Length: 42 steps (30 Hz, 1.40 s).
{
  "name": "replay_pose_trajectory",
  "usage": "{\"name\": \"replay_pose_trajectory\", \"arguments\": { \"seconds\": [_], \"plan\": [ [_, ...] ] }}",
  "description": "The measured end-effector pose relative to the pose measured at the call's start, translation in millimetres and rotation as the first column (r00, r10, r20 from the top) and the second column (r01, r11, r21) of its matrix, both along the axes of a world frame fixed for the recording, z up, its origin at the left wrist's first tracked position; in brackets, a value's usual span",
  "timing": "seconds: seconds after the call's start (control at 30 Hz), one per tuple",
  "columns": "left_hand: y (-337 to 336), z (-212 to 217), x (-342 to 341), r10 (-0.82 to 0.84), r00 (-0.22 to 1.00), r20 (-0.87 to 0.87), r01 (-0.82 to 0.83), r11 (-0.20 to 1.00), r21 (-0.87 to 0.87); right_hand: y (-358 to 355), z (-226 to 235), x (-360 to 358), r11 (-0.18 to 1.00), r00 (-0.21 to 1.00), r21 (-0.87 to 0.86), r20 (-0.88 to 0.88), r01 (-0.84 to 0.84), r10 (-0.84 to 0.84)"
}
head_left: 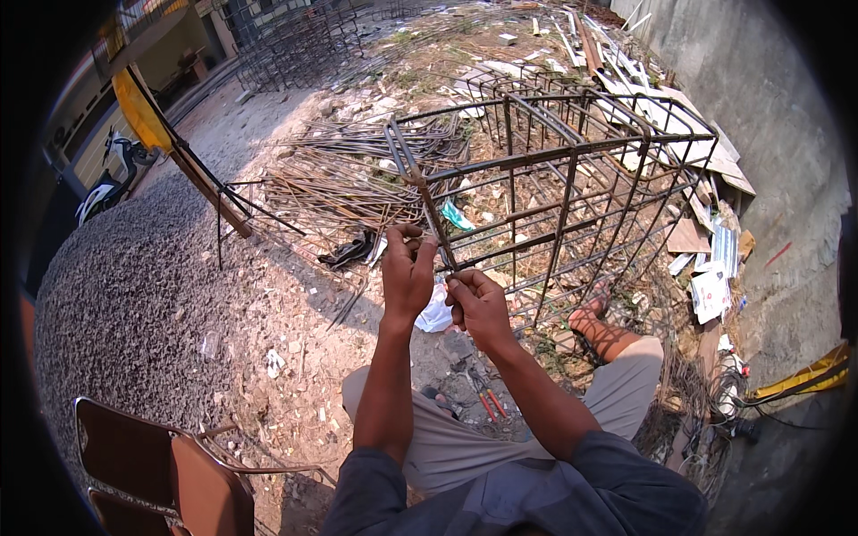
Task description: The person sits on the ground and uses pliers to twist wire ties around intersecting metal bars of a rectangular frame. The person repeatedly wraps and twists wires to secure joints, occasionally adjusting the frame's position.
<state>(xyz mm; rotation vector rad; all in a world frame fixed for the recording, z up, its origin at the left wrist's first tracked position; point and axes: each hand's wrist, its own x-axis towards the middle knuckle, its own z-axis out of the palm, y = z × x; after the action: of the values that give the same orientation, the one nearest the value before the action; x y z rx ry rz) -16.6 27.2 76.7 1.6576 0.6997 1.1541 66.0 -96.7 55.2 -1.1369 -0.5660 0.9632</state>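
Nearest, dark shirt point(500, 496) is cut off by the lower edge; brown chair point(213, 487), lower left, is also cropped by the dark fisheye rim. Light trousers point(617, 384) are partly covered by the forearms. Red-handled tool point(491, 404) is seen on the ground between the knees; its head is hard to make out, type not certain. Left hand point(409, 275) is raised with fingers curled, just left of the near upright bar of the rebar cage point(562, 205); whether anything is gripped by it cannot be told. Right hand point(480, 308) is held lower and to the right, thumb and fingers drawn together at the lower part of the same bar; whether the bar or something thin is pinched cannot be told, fingertips too small. The cage is placed ahead of both hands and extends away to the right, its near corner right at the fingers; its far bars are lost among overlapping rods. White sheet point(435, 310) is half hidden behind the right hand. Beyond, loose rods point(353, 188) are heaped left of the cage, and gravel pile point(134, 295) is cropped at left. Scooter point(112, 179) is partly cut by the rim. Farthest, more rebar frames point(290, 45) are blurred together.
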Motion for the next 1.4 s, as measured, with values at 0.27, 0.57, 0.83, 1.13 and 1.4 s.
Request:
{"name": "replay_pose_trajectory", "arguments": {
  "seconds": [0.27, 0.57, 0.83, 1.13, 1.4],
  "plan": [
    [3.6, 9.2, -6.9, -0.22, 0.974, 0.044, 0.224, 0.933, -0.282, 12.8, 26.3, 7.4, 1.0, 0.983, -0.009, 0.185, 0.025, -0.023],
    [2.1, -11.8, -0.1, -0.183, 0.888, 0.422, 0.395, 0.774, -0.495, 8.6, 27.8, 16.3, 1.0, 0.931, -0.024, 0.365, 0.011, -0.001],
    [-5.1, -26.8, 8.3, -0.166, 0.825, 0.541, 0.45, 0.772, -0.449, 5.6, 51.0, 19.5, 0.964, 0.41, 0.212, 0.874, 0.158, -0.259],
    [-10.0, -28.3, 6.9, -0.129, 0.855, 0.503, 0.391, 0.798, -0.46, 26.8, 91.8, 10.1, 0.964, -0.081, 0.241, 0.969, 0.114, -0.233],
    [-7.7, -37.7, 10.8, -0.18, 0.9, 0.397, 0.287, 0.93, -0.23, 43.7, 80.8, 14.4, 0.961, -0.148, 0.208, 0.972, 0.182, -0.183]
  ]
}}
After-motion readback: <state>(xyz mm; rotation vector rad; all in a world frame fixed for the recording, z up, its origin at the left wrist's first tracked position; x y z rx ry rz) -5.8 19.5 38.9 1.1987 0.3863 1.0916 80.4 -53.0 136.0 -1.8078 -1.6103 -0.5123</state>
